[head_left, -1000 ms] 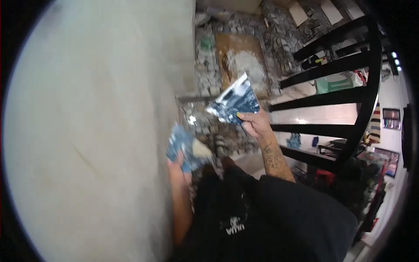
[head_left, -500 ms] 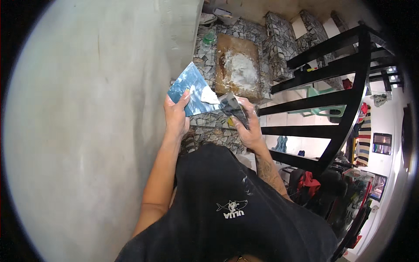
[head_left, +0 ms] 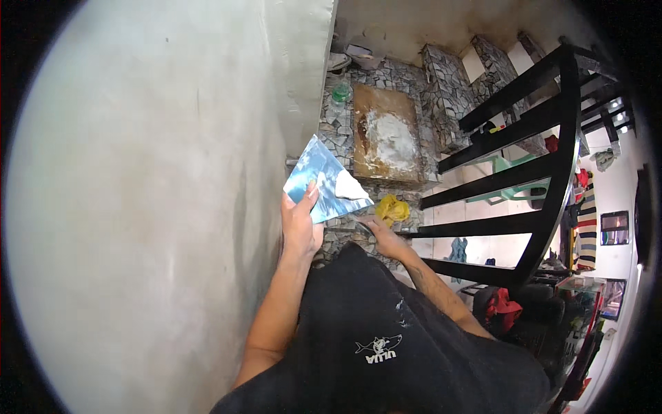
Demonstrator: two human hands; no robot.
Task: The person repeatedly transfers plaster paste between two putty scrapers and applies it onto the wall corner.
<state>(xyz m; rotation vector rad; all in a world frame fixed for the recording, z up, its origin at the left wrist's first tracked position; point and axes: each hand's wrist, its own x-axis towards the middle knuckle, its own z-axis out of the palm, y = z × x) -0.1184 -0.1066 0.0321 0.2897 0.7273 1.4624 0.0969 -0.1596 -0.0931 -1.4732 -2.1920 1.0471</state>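
My left hand is closed on a flat, shiny blue-and-white sheet, thumb on top. A lump of white paste sits near the sheet's right corner, with white smears across the rest. By that corner, slightly lower, is my right hand, closed on a dark putty knife. The knife is seen almost edge-on and most of it is hidden. Just beyond the right hand lies a crumpled yellow plastic bag.
On the stone-patterned steps ahead rests a brown board with white paste. A green-tinted bottle stands left of it. A grey wall rises close on my left; a black railing runs along the right.
The sheet and both hands sit lower and farther right in view. My right hand has dropped below the sheet's corner and the knife has turned edge-on. The yellow bag is now uncovered.
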